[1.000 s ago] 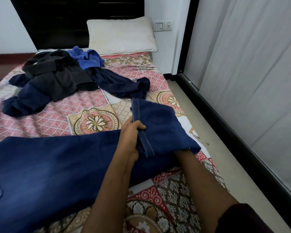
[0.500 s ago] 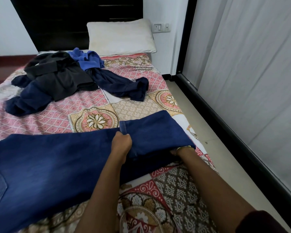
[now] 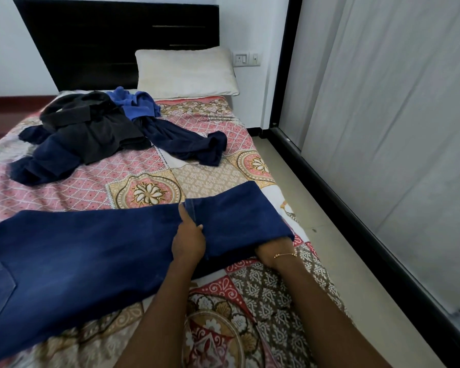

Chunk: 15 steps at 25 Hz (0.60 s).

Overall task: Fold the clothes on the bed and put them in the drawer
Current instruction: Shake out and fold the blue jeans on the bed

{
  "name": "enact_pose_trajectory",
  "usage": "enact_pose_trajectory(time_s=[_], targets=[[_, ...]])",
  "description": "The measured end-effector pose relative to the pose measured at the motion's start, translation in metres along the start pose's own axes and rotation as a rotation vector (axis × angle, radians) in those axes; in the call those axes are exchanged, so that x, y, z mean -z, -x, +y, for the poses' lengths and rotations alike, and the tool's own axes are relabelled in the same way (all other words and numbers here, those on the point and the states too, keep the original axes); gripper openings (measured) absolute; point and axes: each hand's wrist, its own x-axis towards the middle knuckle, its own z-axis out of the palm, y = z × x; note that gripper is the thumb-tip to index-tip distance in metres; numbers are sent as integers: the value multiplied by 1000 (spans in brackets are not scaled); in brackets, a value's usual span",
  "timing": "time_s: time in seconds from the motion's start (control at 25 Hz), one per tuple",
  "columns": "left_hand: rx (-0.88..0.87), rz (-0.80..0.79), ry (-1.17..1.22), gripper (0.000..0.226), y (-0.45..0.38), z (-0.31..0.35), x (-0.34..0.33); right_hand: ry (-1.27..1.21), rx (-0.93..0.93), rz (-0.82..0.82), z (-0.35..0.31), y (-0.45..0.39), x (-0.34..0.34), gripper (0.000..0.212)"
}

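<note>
Dark blue jeans [image 3: 91, 256] lie flat across the near part of the bed [image 3: 213, 179], with the leg end folded back over itself on the right. My left hand [image 3: 187, 240] rests on the jeans at the folded hem, forefinger straight along the seam and thumb against the hem. My right hand [image 3: 274, 248], with a thin bracelet on its wrist, reaches under the near right corner of the fold, so its fingers are hidden by the denim. A heap of unfolded clothes [image 3: 91, 134], black, navy and bright blue, lies further up the bed.
A white pillow [image 3: 186, 73] leans on the dark headboard [image 3: 117, 41]. Right of the bed runs a strip of tiled floor [image 3: 329, 221], bounded by a black floor track [image 3: 369, 229] and pale curtains [image 3: 396, 128]. No drawer is in view.
The folded leg end has come down from a raised position to lie flat on the jeans. My left hand has gone from gripping the hem to resting on it with a straight forefinger.
</note>
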Motion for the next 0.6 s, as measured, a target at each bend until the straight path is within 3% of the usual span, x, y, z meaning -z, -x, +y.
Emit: enact_pose_trajectory(time_s=[0.08, 0.16, 0.24, 0.32, 0.36, 0.44, 0.52, 0.6], targets=[[-101, 13, -106, 67, 4, -1, -1, 1, 2, -46, 5, 2, 2, 42], [-198, 124, -292, 67, 4, 1, 2, -89, -9, -73, 12, 7, 8, 28], [-356, 233, -426, 65, 2, 6, 5, -363, -166, 189, 19, 13, 14, 22], [-422, 107, -530, 66, 0, 7, 1, -657, -458, 569, 23, 18, 20, 19], [-387, -17, -599, 69, -1, 4, -4, -760, -563, 644, 23, 19, 21, 21], [-317, -194, -761, 76, 1, -3, -14, -903, -631, 510, 20, 16, 24, 41], [-291, -221, -805, 78, 2, -5, -18, -998, -627, 331, 19, 7, 28, 55], [-282, -223, -803, 79, 3, -4, -17, -1194, -630, 254, 15, 3, 36, 44]])
